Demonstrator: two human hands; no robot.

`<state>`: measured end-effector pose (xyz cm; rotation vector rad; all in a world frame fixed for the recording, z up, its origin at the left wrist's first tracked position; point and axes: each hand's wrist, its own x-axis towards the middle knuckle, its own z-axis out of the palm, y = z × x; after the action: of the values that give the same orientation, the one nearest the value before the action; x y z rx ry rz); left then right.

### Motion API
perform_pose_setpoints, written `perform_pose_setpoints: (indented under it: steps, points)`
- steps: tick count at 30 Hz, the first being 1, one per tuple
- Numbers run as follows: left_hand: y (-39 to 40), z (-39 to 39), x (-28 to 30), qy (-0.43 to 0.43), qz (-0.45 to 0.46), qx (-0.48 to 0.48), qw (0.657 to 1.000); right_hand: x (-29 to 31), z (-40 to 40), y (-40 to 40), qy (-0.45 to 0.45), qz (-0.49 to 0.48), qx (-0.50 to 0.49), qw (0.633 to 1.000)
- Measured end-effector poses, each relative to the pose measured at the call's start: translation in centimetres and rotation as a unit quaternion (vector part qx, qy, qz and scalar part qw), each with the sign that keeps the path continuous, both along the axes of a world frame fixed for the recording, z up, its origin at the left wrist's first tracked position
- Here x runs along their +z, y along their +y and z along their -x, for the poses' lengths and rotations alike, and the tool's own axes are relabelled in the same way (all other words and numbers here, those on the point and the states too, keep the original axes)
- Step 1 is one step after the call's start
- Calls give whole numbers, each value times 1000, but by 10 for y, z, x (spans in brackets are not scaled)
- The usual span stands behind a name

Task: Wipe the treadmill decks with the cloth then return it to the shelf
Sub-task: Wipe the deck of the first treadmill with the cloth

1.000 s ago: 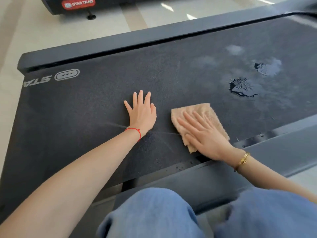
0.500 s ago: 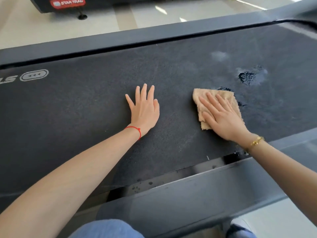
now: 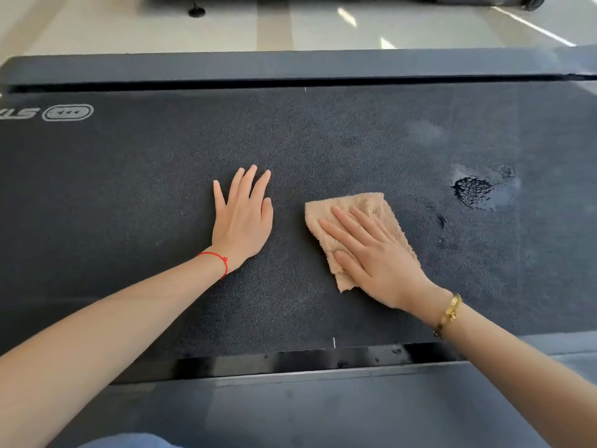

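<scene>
Flat on the cloth (image 3: 355, 218), the right hand (image 3: 378, 257) presses down with straight, slightly spread fingers, pinching nothing. Half a second ago this hand and the cloth sat farther along the belt, right at the edge of a dark wet patch; now they lie back toward the middle, close to the left hand (image 3: 244, 221) but not touching it, and that nearer patch is gone from view, with only a few small dark specks where it was. I read this as the return half of a back-and-forth stroke that has taken up one spill. The left hand has kept its place, palm down on the belt (image 3: 145, 195) with fingers spread, seemingly bracing the body and holding nothing. Out beyond the cloth to the right, one wet patch (image 3: 473, 189) still shows dark and glossy, ringed by a paler smear, well apart from the cloth's edge, and a faint pale mark (image 3: 423, 132) lies farther back. So this deck looks only partly wiped: the next stroke probably has to reach right again to that puddle. Grey side rails (image 3: 290, 64) frame the belt, and pale floor (image 3: 129, 27) lies past the far one. No shelf is in view.
</scene>
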<state>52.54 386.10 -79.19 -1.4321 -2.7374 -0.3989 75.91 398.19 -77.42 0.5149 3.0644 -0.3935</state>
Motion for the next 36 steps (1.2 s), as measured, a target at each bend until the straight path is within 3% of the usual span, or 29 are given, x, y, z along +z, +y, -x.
perform_pose_setpoints:
  steps: [6,9,16,19,27,29,33,36]
  points:
    - [3,-3,6,-9,19,12,1000,4,39,89,-12,2,-143,990]
    - [4,-5,9,-9,25,16,1000,7,77,86,-18,12,-169,985]
    - [3,-4,7,-20,6,19,1000,2,39,-16,-2,-14,29,999]
    - [2,-4,6,-15,-1,17,1000,-1,11,-17,12,-2,57,998]
    - [8,2,9,-27,-39,26,999,1,61,52,1,-1,-138,990]
    - [15,6,11,-29,-63,35,997,1,69,35,-5,-8,-105,994]
    - [26,18,10,-31,-51,37,998,-1,40,-27,4,-19,66,998]
    - [31,28,5,-41,-26,49,998,-1,20,-29,3,-4,88,996]
